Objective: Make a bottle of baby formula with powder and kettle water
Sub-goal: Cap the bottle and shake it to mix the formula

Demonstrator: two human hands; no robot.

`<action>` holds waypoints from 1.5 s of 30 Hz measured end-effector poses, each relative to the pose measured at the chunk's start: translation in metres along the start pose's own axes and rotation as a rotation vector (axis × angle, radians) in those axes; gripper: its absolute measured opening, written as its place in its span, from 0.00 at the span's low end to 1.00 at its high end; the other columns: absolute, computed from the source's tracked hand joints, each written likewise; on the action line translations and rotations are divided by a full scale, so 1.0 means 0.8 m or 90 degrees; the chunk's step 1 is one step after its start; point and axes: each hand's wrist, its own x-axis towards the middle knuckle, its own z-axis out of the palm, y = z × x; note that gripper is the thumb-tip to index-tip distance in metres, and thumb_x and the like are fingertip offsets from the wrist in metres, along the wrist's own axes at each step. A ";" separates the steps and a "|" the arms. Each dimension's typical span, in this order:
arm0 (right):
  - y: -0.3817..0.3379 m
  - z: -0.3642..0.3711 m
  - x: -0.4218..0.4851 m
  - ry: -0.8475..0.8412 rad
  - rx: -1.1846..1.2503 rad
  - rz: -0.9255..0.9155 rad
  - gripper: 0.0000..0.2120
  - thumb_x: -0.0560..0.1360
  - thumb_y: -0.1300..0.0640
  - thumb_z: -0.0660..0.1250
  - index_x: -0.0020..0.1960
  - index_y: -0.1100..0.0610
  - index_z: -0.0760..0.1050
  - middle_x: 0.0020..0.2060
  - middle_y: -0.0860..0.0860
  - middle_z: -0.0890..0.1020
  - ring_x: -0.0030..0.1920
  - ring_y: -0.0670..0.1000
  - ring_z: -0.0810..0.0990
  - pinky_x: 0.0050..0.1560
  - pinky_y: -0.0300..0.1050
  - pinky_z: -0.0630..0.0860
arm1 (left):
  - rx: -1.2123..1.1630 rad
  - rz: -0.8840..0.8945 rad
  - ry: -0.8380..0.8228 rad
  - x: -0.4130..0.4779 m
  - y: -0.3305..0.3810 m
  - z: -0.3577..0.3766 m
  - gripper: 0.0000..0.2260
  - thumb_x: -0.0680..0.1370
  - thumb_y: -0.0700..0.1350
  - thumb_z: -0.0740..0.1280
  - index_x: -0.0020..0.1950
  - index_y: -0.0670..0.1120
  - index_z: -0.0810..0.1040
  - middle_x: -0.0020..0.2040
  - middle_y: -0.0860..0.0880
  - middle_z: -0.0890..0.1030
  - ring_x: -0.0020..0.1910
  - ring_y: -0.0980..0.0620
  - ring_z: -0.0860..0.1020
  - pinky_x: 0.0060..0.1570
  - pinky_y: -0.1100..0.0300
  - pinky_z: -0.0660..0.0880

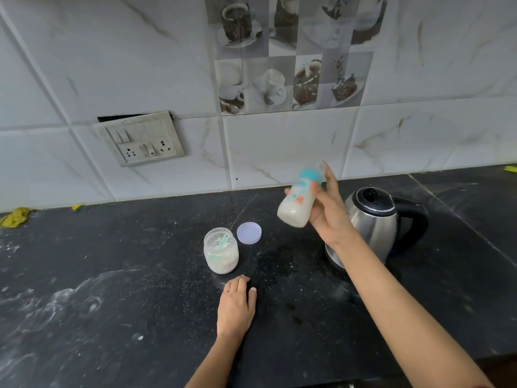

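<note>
My right hand grips a baby bottle in the air above the black counter, tilted with its teal collar up and to the right. The bottle holds milky white liquid and looks blurred. My left hand rests flat on the counter, fingers loosely apart, holding nothing. Just beyond it stands the open powder jar with a teal scoop inside. The jar's pale lavender lid lies flat beside it. A steel kettle with a black lid and handle stands behind my right forearm.
The black stone counter is dusted with white powder. A yellow cloth lies at the far left by the tiled wall. A socket and switch panel is set in the wall.
</note>
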 end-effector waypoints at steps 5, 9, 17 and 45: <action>0.000 -0.003 -0.002 -0.073 -0.061 0.026 0.47 0.63 0.55 0.81 0.75 0.44 0.61 0.60 0.62 0.77 0.55 0.71 0.79 0.54 0.62 0.78 | -0.002 -0.001 0.003 -0.001 0.001 -0.001 0.11 0.80 0.48 0.61 0.59 0.45 0.76 0.59 0.51 0.77 0.59 0.51 0.73 0.60 0.57 0.70; -0.004 -0.001 0.001 -0.003 0.004 0.000 0.50 0.60 0.53 0.83 0.75 0.44 0.60 0.66 0.62 0.71 0.57 0.69 0.80 0.53 0.60 0.79 | 0.002 0.008 0.006 -0.001 0.001 -0.002 0.11 0.79 0.47 0.62 0.58 0.45 0.76 0.58 0.50 0.78 0.58 0.51 0.73 0.59 0.56 0.71; -0.002 0.004 0.000 -0.023 -0.004 0.007 0.49 0.61 0.55 0.83 0.75 0.44 0.62 0.63 0.62 0.74 0.54 0.68 0.81 0.53 0.59 0.79 | 0.003 0.011 0.005 0.000 0.000 -0.001 0.11 0.79 0.48 0.62 0.59 0.45 0.76 0.59 0.50 0.78 0.58 0.51 0.73 0.59 0.56 0.72; -0.016 0.004 0.001 -0.111 -0.065 0.007 0.45 0.65 0.57 0.80 0.75 0.43 0.60 0.61 0.63 0.75 0.55 0.68 0.80 0.57 0.64 0.77 | -0.004 0.010 0.004 0.000 -0.002 0.000 0.11 0.79 0.48 0.62 0.59 0.45 0.76 0.59 0.50 0.78 0.59 0.51 0.73 0.59 0.56 0.71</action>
